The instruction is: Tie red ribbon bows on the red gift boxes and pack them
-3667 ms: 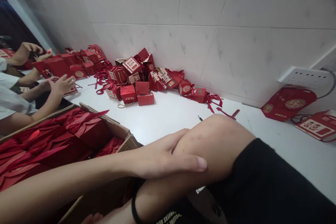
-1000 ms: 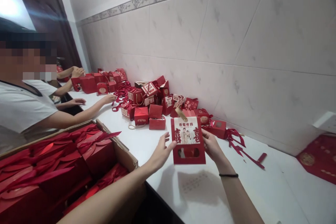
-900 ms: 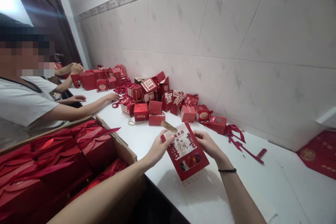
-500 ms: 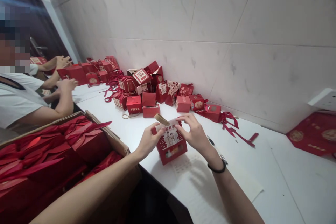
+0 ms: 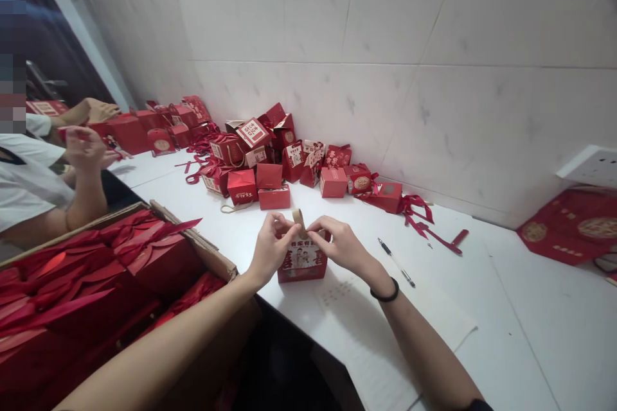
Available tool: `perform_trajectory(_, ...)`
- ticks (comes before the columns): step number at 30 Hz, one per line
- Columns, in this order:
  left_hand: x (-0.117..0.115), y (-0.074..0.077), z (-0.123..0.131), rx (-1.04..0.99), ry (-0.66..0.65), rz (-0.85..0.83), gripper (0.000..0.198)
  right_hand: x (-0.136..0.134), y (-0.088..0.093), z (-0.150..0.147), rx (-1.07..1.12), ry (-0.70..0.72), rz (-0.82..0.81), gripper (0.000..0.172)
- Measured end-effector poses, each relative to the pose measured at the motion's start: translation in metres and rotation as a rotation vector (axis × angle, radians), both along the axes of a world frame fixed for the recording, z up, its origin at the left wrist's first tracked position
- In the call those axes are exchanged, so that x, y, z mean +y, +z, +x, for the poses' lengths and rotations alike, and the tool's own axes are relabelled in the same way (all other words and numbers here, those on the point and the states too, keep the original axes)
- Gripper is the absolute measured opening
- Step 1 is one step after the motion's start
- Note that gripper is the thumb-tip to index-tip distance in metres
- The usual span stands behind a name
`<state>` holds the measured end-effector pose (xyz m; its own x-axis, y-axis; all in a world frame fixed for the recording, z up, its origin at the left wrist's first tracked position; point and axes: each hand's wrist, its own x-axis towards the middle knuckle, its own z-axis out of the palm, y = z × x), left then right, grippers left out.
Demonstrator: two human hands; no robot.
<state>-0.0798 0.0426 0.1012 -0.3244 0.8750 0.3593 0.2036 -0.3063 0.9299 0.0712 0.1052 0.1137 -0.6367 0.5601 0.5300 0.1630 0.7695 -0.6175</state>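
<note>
A small red gift box (image 5: 303,262) with a printed white label and a tan loop handle (image 5: 298,221) stands on the white table in front of me. My left hand (image 5: 270,245) pinches the box's top at its left side, close to the base of the loop. From the right, my right hand (image 5: 340,244) grips the top edge with thumb and index finger, wearing a black band at the wrist. Both hands' fingertips nearly meet at the loop. The lower front of the box shows below my fingers.
A cardboard carton (image 5: 219,261) full of red ribboned boxes stands at the left. Assorted red boxes (image 5: 241,187) are heaped along the wall. A pen (image 5: 396,262) and a paper sheet (image 5: 448,321) lie to the right. A power strip (image 5: 590,167) is by the wall. Co-workers' hands (image 5: 87,148) are at far left.
The box has gone from tilted to more upright on the table. My hands have drawn closer together at its top, and the loop handle now stands up. A co-worker's hand has risen.
</note>
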Motion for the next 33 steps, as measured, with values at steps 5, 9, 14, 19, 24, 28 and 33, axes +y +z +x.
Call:
perform_trajectory(5, 0.000, -0.002, -0.002, 0.292, -0.040, 0.124, 0.010, -0.002, 0.000, 0.001, -0.017, 0.008, -0.034, 0.006)
perform_trajectory(9, -0.001, -0.005, -0.003, 0.408, -0.072, 0.237, 0.025, 0.001, -0.004, 0.002, -0.004, 0.016, -0.045, 0.006)
perform_trajectory(14, -0.001, -0.007, -0.003, 0.487, -0.089, 0.252, 0.036, 0.003, -0.005, 0.003, -0.011, 0.029, -0.045, 0.009)
perform_trajectory(19, -0.001, -0.007, -0.004, 0.522, -0.056, 0.269, 0.036, 0.001, -0.002, 0.002, -0.046, 0.012, -0.047, 0.009)
perform_trajectory(24, -0.001, -0.011, -0.003, 0.609, -0.024, 0.358, 0.035, 0.000, -0.002, 0.001, -0.046, -0.005, -0.061, 0.010)
perform_trajectory(28, -0.001, -0.012, -0.003, 0.605, -0.042, 0.406, 0.037, 0.001, -0.003, 0.002, -0.066, 0.017, -0.040, 0.009)
perform_trajectory(33, -0.001, -0.014, -0.003, 0.530, -0.073, 0.360, 0.040, 0.002, -0.007, 0.003, -0.088, 0.011, -0.004, 0.011)
